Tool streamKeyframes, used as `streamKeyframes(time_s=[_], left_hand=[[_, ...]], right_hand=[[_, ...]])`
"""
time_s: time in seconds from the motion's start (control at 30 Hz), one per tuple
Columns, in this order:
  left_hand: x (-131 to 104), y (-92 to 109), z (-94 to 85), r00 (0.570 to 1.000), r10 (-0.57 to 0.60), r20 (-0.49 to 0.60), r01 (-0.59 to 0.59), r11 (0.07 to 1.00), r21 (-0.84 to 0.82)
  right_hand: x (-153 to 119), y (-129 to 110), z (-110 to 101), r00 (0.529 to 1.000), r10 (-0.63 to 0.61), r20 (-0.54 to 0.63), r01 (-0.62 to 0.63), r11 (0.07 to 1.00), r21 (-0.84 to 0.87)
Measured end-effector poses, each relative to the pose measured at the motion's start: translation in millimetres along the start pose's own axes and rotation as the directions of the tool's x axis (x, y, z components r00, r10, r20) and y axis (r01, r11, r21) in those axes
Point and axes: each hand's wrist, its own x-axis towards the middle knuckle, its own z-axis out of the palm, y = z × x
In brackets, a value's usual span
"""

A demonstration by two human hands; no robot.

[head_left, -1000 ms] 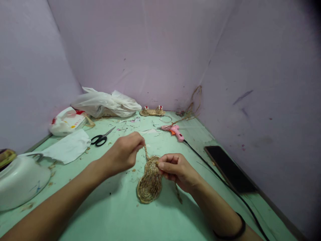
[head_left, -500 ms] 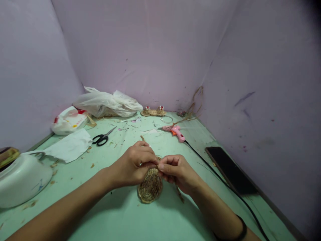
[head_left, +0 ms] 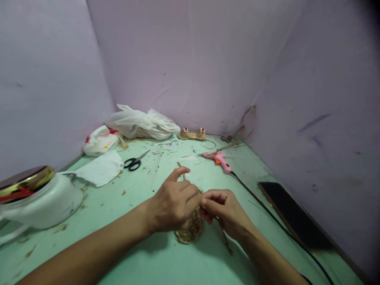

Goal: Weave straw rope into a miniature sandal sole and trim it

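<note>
Left hand (head_left: 175,206) is pinching the straw braid (head_left: 181,171) against the woven straw mat (head_left: 191,229) | right hand (head_left: 225,209) is gripping its edge on the green table (head_left: 148,253) | best keeping the braid taut, coils tight.

Black-handled scissors (head_left: 135,162) as landmark. Left of them, crumpled white paper sheet (head_left: 101,170); further left and nearer, white glossy pot with gold rim (head_left: 38,198). Behind them, translucent white plastic bag (head_left: 142,124). Right of them, pink hot-glue gun (head_left: 219,158); far right, black flat phone (head_left: 293,215).
</note>
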Motion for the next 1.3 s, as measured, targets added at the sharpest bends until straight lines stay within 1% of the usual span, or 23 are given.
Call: streamKeyframes(time_s=[0.13,0.23,0.3,0.33,0.37,0.4,0.43,0.47,0.5,0.53,0.57,0.6,0.63,0.67,0.7,0.73,0.8,0.87,1.0,1.1,1.17,1.23,1.3], left_hand=[[-2,5,3.8,1.0,-0.018,0.014,0.017,1.0,0.024],[-2,4,10.3,0.995,-0.092,0.042,0.093,0.995,-0.03],[0,-6,9.1,0.985,-0.151,0.078,0.159,0.98,-0.117],[1,-13,5.5,0.979,-0.185,0.09,0.197,0.967,-0.161],[2,-23,0.0,0.966,-0.242,0.096,0.256,0.947,-0.193],[2,-35,-7.1,0.942,-0.323,0.088,0.335,0.918,-0.213],[1,-47,-14.9,0.892,-0.447,0.061,0.449,0.867,-0.217],[0,-60,-22.7,0.809,-0.586,0.048,0.581,0.783,-0.22],[-2,-72,-29.5,0.691,-0.721,0.044,0.712,0.671,-0.206],[-4,-83,-34.6,0.568,-0.821,0.061,0.816,0.553,-0.168],[-7,-92,-37.4,0.472,-0.877,0.09,0.879,0.459,-0.132],[-10,-98,-37.6,0.406,-0.908,0.109,0.912,0.395,-0.109],[-12,-102,-35.3,0.38,-0.914,0.142,0.924,0.371,-0.09],[-14,-104,-30.6,0.388,-0.903,0.184,0.922,0.38,-0.077],[-15,-103,-24.0,0.418,-0.878,0.232,0.908,0.413,-0.072],[-15,-100,-16.1,0.456,-0.843,0.284,0.887,0.456,-0.073],[-14,-89,1.0,0.524,-0.765,0.374,0.842,0.532,-0.091],[-10,-75,16.4,0.56,-0.709,0.429,0.812,0.573,-0.114],[3,-53,35.5,0.596,-0.635,0.491,0.756,0.65,-0.078],[18,-45,44.5,0.646,-0.547,0.532,0.688,0.719,-0.098],[27,-41,50.4,0.67,-0.476,0.569,0.648,0.75,-0.134],[34,-38,56.4,0.674,-0.427,0.603,0.622,0.768,-0.152],[37,-35,61.6,0.667,-0.406,0.624,0.614,0.775,-0.151]], right_hand=[[-1,-1,1,0.999,-0.044,0.0,0.044,0.989,-0.141],[1,0,2,0.996,-0.069,-0.063,0.055,0.976,-0.21],[2,2,3,0.988,-0.09,-0.127,0.059,0.973,-0.225],[3,3,2,0.982,-0.096,-0.161,0.06,0.974,-0.219],[4,3,2,0.975,-0.099,-0.197,0.059,0.978,-0.2],[4,2,0,0.967,-0.1,-0.233,0.06,0.983,-0.173],[5,1,-1,0.957,-0.102,-0.27,0.066,0.988,-0.139],[6,-1,-3,0.946,-0.105,-0.306,0.078,0.992,-0.101],[6,-3,-6,0.935,-0.111,-0.337,0.096,0.993,-0.064],[7,-6,-8,0.924,-0.122,-0.362,0.12,0.992,-0.028],[7,-8,-10,0.913,-0.135,-0.384,0.149,0.989,0.007],[7,-11,-13,0.902,-0.147,-0.407,0.178,0.983,0.041],[7,-13,-15,0.889,-0.156,-0.43,0.206,0.976,0.073],[7,-16,-17,0.876,-0.161,-0.454,0.231,0.968,0.102],[7,-19,-20,0.863,-0.163,-0.478,0.253,0.959,0.128],[7,-22,-22,0.849,-0.162,-0.503,0.271,0.951,0.151],[5,-28,-27,0.823,-0.165,-0.544,0.311,0.932,0.188],[4,-34,-33,0.796,-0.17,-0.581,0.35,0.912,0.213],[1,-43,-41,0.764,-0.194,-0.616,0.395,0.894,0.209],[2,-43,-43,0.757,-0.208,-0.62,0.406,0.892,0.196],[3,-41,-43,0.757,-0.211,-0.618,0.403,0.896,0.188],[4,-40,-42,0.762,-0.211,-0.612,0.4,0.897,0.188],[5,-39,-42,0.769,-0.212,-0.603,0.399,0.897,0.193]])
